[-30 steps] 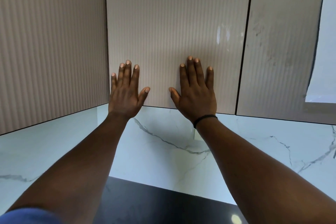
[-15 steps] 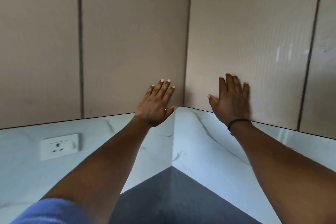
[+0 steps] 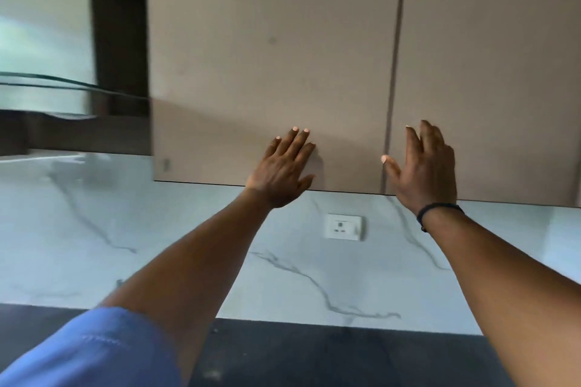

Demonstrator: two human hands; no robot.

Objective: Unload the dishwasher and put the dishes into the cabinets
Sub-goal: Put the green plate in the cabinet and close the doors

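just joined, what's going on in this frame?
A person is reaching up with both hands to the wall cabinets above a dark counter. The left hand lies flat near the bottom edge of the left cabinet door; the right hand is open in front of the right cabinet door. Both doors are closed. Neither hand holds a dish.

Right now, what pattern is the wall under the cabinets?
White marble with grey veins on the wall, clearest in the head view.

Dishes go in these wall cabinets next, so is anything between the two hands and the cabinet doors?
Nothing visible does. The left hand and right hand are raised, fingers straight, before the closed cabinet doors, holding nothing.
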